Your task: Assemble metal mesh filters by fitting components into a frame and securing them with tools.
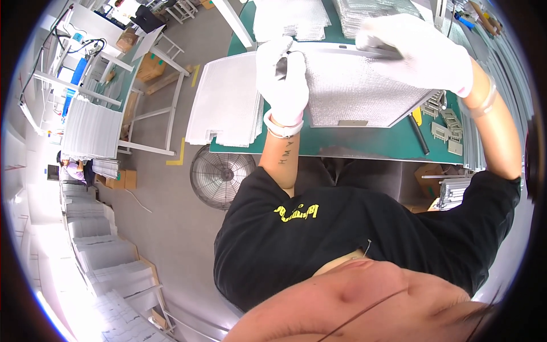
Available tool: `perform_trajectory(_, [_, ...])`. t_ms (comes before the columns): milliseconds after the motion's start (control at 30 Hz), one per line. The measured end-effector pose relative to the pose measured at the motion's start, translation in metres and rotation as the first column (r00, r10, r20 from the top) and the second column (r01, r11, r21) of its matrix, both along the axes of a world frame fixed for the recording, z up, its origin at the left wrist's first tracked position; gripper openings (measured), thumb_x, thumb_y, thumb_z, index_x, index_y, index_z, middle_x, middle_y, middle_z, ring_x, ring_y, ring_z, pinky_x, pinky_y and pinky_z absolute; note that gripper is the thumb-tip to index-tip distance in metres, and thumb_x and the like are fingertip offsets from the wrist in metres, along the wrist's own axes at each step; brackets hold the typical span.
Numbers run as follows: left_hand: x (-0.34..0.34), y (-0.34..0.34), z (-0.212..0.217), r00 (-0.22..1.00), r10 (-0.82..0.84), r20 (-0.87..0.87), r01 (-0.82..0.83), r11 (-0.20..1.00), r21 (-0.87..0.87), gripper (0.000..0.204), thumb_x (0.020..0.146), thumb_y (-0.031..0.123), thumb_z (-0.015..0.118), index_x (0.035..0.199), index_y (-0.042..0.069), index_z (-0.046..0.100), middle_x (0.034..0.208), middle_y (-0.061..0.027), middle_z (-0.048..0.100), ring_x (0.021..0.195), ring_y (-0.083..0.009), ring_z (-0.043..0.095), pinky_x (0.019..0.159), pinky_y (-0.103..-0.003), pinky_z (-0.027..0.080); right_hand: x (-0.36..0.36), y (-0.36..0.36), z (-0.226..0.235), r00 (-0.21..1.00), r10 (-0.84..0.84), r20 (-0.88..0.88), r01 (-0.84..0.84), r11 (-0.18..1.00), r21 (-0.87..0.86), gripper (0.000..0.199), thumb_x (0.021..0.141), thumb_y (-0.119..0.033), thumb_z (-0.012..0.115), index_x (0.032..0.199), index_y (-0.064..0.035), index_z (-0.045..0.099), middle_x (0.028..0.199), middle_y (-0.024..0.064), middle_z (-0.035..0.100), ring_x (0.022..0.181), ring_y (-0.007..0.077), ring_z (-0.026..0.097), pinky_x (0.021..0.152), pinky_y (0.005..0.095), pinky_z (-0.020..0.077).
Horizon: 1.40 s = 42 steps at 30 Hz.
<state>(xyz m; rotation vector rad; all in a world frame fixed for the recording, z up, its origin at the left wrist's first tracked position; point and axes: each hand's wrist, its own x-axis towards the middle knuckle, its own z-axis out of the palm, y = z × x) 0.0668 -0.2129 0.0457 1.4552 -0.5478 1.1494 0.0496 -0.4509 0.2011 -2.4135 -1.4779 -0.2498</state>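
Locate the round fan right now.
In the head view, left of centre: the round fan is by the green table's near left corner, left of the person's left forearm.

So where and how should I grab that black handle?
Probably midway along the black handle, from the near edge of the table: it's long and slim, and one end points that way, while the other lies close to the mesh panel.
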Motion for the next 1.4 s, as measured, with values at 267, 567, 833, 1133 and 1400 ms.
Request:
perform_trajectory(267, [-0.003,0.006,-0.002,0.986,-0.114,-0.119,0.102,0.989,-0.104,0.026,0.087,-0.003,0.066,0.113,0.001,0.068,0.109,-0.0085,0.066,0.091,-0.0133,0.064,0.077,-0.025,0.051,0.023,0.020,-0.031,0.986,0.161,0.054,-0.166,0.980,0.110,0.045,0.090,-0.005,0.058,0.135,-0.0054,0.059,0.128,0.0178,0.064,0.119,0.0327,0.059,0.107,0.0399,0.0427])
perform_trajectory(567, [0.002,0.006,-0.011,0.998,-0.061,0.029,0.059,0.996,0.067,0.030,0.095,-0.003,0.055,0.125,-0.002,0.059,0.117,-0.0104,0.062,0.096,-0.0120,0.059,0.079,-0.025,0.049,0.018,0.027,-0.030,0.978,0.151,-0.147,-0.127,0.979,0.162,0.042,0.091,-0.007,0.058,0.132,-0.0063,0.063,0.124,0.0139,0.067,0.118,0.0321,0.060,0.106,0.0409,0.0427])
perform_trajectory(833, [0.010,0.009,-0.012,0.994,-0.105,-0.032,0.106,0.994,0.014,0.031,0.095,0.000,0.056,0.125,-0.005,0.050,0.103,-0.0115,0.060,0.081,-0.0126,0.056,0.075,-0.027,0.049,-0.048,-0.050,-0.021,0.937,-0.213,0.278,0.082,0.905,0.418,0.033,0.100,-0.004,0.052,0.132,0.0014,0.058,0.119,0.0161,0.069,0.101,0.0242,0.068,0.088,0.0339,0.0543])
perform_trajectory(1133, [0.001,-0.011,0.091,0.759,-0.574,-0.306,0.625,0.512,0.589,0.035,0.096,0.013,0.061,0.130,0.005,0.059,0.111,-0.0105,0.072,0.091,-0.0250,0.071,0.078,-0.037,0.057,-0.097,-0.142,-0.306,0.364,-0.929,-0.070,0.926,0.369,-0.081,0.049,0.086,-0.019,0.068,0.130,-0.0024,0.055,0.103,0.0199,0.061,0.096,0.0382,0.062,0.088,0.0462,0.0508])
perform_trajectory(1400, [0.014,-0.099,0.033,0.879,-0.333,0.340,-0.275,0.226,0.934,0.041,0.085,0.023,0.067,0.126,0.024,0.062,0.075,0.0039,0.061,0.065,-0.0170,0.058,0.060,-0.033,0.043,-0.124,-0.147,-0.264,0.328,-0.527,-0.784,0.936,0.290,0.197,0.057,0.100,-0.018,0.052,0.153,-0.0065,0.034,0.119,0.0111,0.063,0.080,0.0142,0.058,0.075,0.0274,0.0491])
